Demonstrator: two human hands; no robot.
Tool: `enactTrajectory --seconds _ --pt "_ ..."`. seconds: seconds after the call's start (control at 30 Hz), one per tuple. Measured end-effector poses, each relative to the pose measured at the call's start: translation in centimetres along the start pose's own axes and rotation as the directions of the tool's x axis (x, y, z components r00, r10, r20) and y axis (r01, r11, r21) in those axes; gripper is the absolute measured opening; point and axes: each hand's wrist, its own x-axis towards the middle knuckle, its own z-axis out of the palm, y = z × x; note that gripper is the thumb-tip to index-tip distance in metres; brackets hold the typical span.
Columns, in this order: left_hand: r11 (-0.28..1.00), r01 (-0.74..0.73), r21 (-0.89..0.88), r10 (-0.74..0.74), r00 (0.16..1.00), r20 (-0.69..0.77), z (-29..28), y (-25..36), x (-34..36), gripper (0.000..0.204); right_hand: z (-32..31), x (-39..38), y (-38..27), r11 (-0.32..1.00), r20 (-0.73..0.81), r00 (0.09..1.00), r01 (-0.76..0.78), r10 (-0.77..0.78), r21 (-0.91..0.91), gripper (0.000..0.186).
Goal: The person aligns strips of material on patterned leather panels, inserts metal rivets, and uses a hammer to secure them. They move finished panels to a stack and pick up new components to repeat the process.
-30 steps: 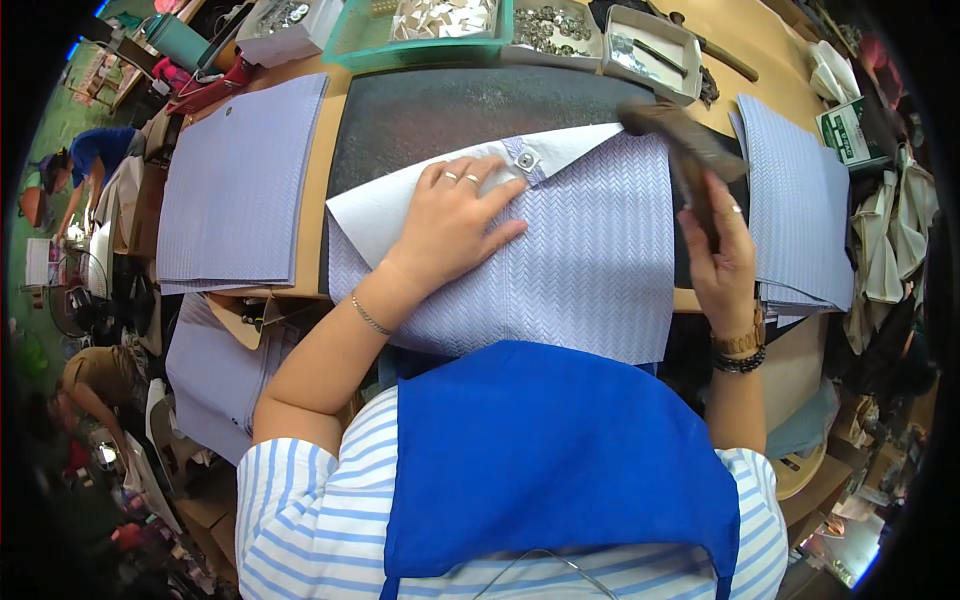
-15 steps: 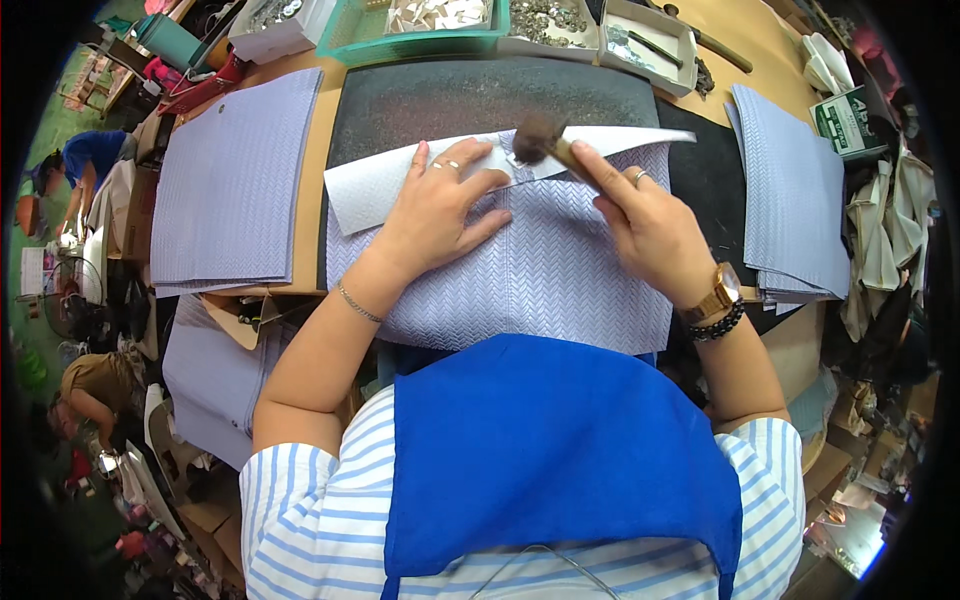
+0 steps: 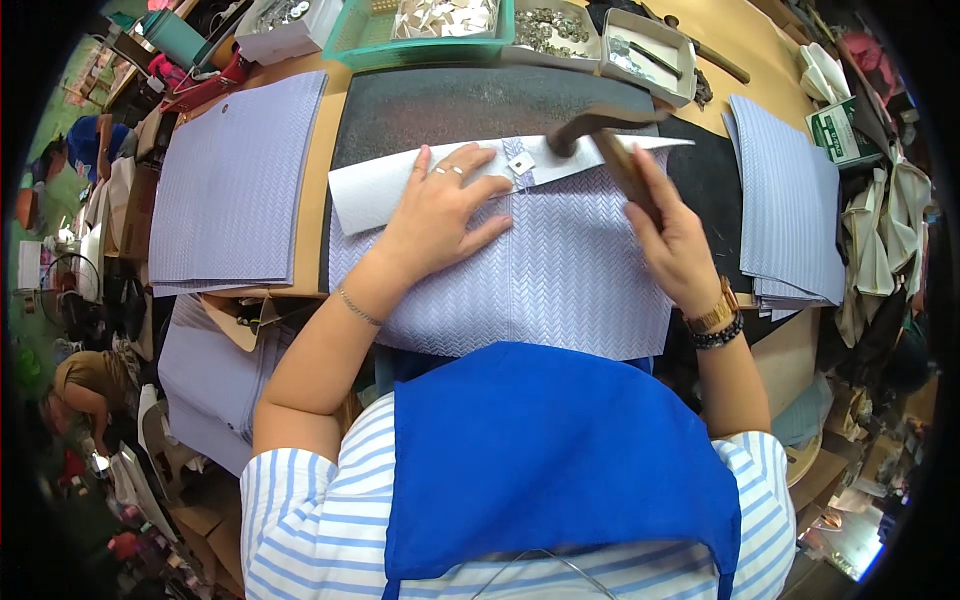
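A lilac panel with a woven, herringbone-like pattern (image 3: 450, 300) lies before me, its far edge folded back to show a white underside (image 3: 375, 193). At the middle of that fold sits a small white square patch (image 3: 521, 163) with a dark spot at its centre. My left hand (image 3: 440, 210) presses flat on the fold, fingers spread, just left of the patch. Gripped by its wooden handle, a hammer (image 3: 622, 168) is in my right hand (image 3: 672, 245). The hammer head, slightly blurred, is to the right of the patch over the white strip.
A dark slab (image 3: 420, 115) lies under the panel's far side. Stacks of lilac panels (image 3: 235, 180) flank me left and right. Along the back stand a green basket (image 3: 345, 45), a box of metal pieces (image 3: 555, 58) and a white tray (image 3: 625, 78) with a thin tool.
The hammer has moved right, off the small patch, and the patch now shows. My right hand has shifted right with it; my left hand stays almost where it was.
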Motion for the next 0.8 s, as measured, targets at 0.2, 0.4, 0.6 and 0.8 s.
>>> enactTrajectory --seconds 0.2,0.4,0.6,0.8 --pt "0.925 0.356 -0.136 -0.368 0.926 -0.083 -5.7 -6.0 -0.1 0.064 -4.9 -4.2 6.4 0.971 -0.376 0.925 -0.143 0.062 -0.192 0.057" --pt "0.442 0.584 -0.68 -0.661 0.725 0.193 -7.1 -10.7 -2.9 0.067 -6.3 -4.8 6.7 0.858 -0.338 0.941 -0.144 -0.036 -0.492 0.042" --pt "0.479 0.368 -0.797 -0.642 0.766 -0.033 -4.9 -6.6 -4.6 0.066 -1.5 -1.1 -0.4 0.979 -0.141 0.973 0.171 -0.185 -0.11 0.039" --pt "0.739 0.447 -0.505 -0.562 0.821 -0.095 -7.6 -5.1 -4.6 0.046 -0.5 0.9 -13.8 0.184 -0.11 0.792 0.27 -0.6 0.945 0.033"
